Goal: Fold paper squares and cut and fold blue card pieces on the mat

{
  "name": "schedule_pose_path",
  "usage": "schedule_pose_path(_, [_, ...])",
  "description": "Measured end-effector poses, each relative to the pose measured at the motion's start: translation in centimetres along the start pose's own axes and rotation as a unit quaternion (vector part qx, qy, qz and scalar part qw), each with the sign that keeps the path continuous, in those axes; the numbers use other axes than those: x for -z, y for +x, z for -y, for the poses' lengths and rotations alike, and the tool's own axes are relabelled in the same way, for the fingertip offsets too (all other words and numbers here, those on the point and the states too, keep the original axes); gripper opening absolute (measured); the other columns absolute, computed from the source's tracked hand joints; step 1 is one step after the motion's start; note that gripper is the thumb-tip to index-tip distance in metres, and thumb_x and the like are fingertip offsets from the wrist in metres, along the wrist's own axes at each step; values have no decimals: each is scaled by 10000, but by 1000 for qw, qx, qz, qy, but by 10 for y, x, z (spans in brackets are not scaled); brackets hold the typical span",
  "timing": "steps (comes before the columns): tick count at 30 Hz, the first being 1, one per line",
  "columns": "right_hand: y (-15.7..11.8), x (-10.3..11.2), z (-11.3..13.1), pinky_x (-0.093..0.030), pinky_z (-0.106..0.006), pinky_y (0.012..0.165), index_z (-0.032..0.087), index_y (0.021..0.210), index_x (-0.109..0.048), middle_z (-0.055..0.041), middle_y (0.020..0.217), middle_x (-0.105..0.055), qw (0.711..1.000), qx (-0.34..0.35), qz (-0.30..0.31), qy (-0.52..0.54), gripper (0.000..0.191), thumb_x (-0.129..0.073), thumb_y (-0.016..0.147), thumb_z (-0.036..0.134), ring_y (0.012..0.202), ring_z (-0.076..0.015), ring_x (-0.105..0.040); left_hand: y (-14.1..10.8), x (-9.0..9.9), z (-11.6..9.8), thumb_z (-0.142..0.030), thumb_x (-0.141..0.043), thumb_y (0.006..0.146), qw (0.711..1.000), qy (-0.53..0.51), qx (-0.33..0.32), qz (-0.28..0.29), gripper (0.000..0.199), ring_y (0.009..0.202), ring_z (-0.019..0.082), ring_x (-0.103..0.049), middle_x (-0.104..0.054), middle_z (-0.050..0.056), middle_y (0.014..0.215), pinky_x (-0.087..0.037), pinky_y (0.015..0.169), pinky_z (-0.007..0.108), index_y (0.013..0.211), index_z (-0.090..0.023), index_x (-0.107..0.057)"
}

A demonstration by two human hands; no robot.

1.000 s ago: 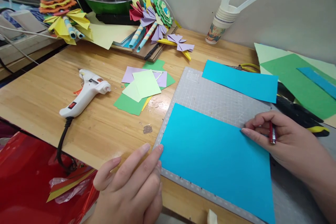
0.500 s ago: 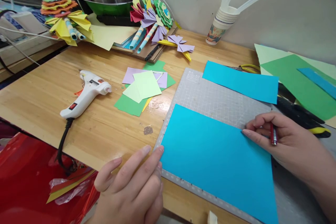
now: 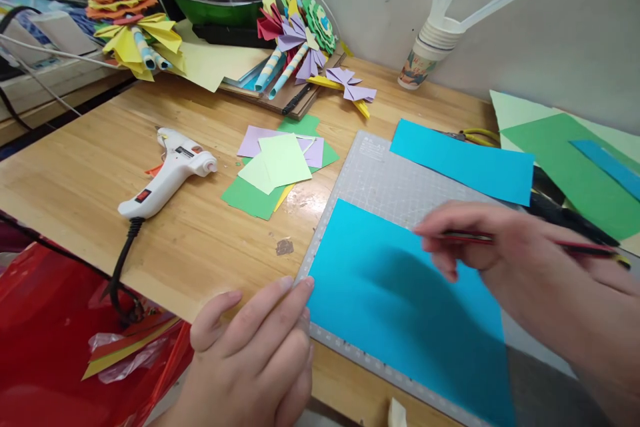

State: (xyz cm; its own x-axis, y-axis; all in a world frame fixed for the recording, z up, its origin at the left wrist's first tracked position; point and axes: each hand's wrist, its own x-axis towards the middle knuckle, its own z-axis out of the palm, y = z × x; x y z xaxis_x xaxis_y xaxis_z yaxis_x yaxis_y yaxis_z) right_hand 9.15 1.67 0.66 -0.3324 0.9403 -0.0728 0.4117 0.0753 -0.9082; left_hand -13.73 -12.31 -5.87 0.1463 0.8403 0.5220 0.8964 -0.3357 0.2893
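A large blue sheet of paper (image 3: 380,300) lies on the grey cutting mat (image 3: 365,167). My left hand (image 3: 255,347) is at the sheet's left edge, fingers stretched out, the index fingertip touching the paper. Over the sheet's upper right part hovers my right hand (image 3: 500,253), closed around a slim dark red and black pencil (image 3: 470,237) held almost level. Its shadow falls on the blue paper. Beyond, a narrower blue strip of paper (image 3: 460,160) rests across the mat's far edge.
A white glue gun (image 3: 170,173) lies on the table, left of green, lilac and pale paper scraps (image 3: 285,160). Paper flowers (image 3: 295,40), a paper cup (image 3: 425,57) and yellow-handled pliers (image 3: 475,137) are farther back. Green sheets (image 3: 555,167) lie at right, a red bag (image 3: 40,320) lower left.
My right hand has lifted from the sheet's right edge and moved left over the paper, turning the pencil level. The sheet's right side has shifted slightly left. My left hand stays at its edge.
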Motion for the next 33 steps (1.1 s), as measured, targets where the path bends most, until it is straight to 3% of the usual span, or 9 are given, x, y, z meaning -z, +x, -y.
schedule_pose_path(1, [7,-14,5,-484,-333,670,255,877,-676,-31,811,-633,995,-15,80,50,302,-468,916,470,705,-189,-574,1,0,0,-216,-564,826,1000,0,0,0,133,1067,174,-618,-677,-50,1210,-370,932,324,852,-232,-694])
schedule_pose_path(3, [22,-42,13,-460,-294,591,236,854,-677,-16,738,-602,975,-56,171,129,314,-444,935,431,635,-155,-554,2,-1,1,-211,-560,828,1000,1,1,-5,134,1063,172,-621,-683,-45,1200,-364,940,320,847,-231,-691])
schedule_pose_path(7, [44,-81,18,-508,-290,650,196,790,-620,-20,778,-619,919,-131,251,275,150,-542,848,310,652,-132,-600,1,-3,3,-203,-543,835,1000,16,-18,-11,145,1083,150,-607,-687,-49,1196,-335,990,299,842,-232,-685])
schedule_pose_path(10, [56,-84,11,-542,-331,739,207,840,-579,-7,792,-639,917,-138,225,299,50,-584,810,246,705,-137,-647,0,-2,5,-197,-536,839,999,22,-27,-3,147,1113,129,-588,-690,-54,1193,-289,1049,275,802,-231,-674])
schedule_pose_path(14, [69,-70,-1,-558,-341,767,211,846,-545,-2,816,-651,934,-96,160,304,36,-574,855,231,745,-134,-660,1,2,8,-197,-531,855,999,14,-41,29,157,1153,113,-556,-688,-50,1199,-233,1096,262,827,-233,-681])
schedule_pose_path(18, [72,-63,-6,-563,-350,779,208,833,-550,-7,854,-652,946,-70,139,283,46,-572,872,217,779,-141,-662,9,6,11,-217,-465,922,996,2,-55,70,224,1143,141,-561,-705,-19,1162,-297,1047,294,918,-228,-689])
schedule_pose_path(24, [62,-64,-4,-490,-259,541,221,823,-534,4,778,-641,978,-4,160,132,65,-574,870,239,647,-135,-617,24,6,10,-167,-382,947,992,15,-52,112,327,1020,164,-591,-732,-16,991,-327,971,301,1121,-209,-655])
schedule_pose_path(29, [62,-61,-6,-447,-258,526,223,780,-537,16,690,-592,982,59,175,34,126,-616,851,290,623,-137,-558,30,3,9,-246,-401,945,993,32,-34,109,280,1266,174,-451,-651,2,1253,-168,1118,379,997,-267,-676])
schedule_pose_path(33, [65,-60,-4,-464,-249,577,195,779,-560,7,738,-616,975,110,193,16,58,-590,826,176,666,-130,-575,33,0,11,-313,-456,924,990,29,-42,133,209,1343,148,-365,-583,0,1354,-79,1145,386,921,-284,-664])
